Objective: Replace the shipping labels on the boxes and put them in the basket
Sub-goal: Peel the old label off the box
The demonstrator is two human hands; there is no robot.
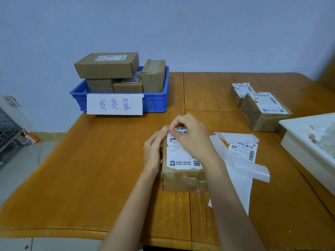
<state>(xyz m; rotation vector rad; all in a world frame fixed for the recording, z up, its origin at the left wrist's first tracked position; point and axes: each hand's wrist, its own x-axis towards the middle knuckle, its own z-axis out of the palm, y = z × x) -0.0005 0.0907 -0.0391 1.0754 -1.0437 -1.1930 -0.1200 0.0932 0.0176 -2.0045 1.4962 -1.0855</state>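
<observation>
From my remote feed: even, soft indoor light, faint shadows under the hands; wide-angle bending at the edges, corners smeared, slight overall softness, mild sheen on the table (101,160)

**Two bare arms, no sleeves in view**

Both forearms enter from the near edge and are bare from there to the wrists; no sleeve, cuff, watch, bracelet or glove shows on either. The left hand (153,151) and the right hand (192,136) carry no rings. The fingers (174,124) are slender, the nails short and unpainted where they can be made out.
</observation>
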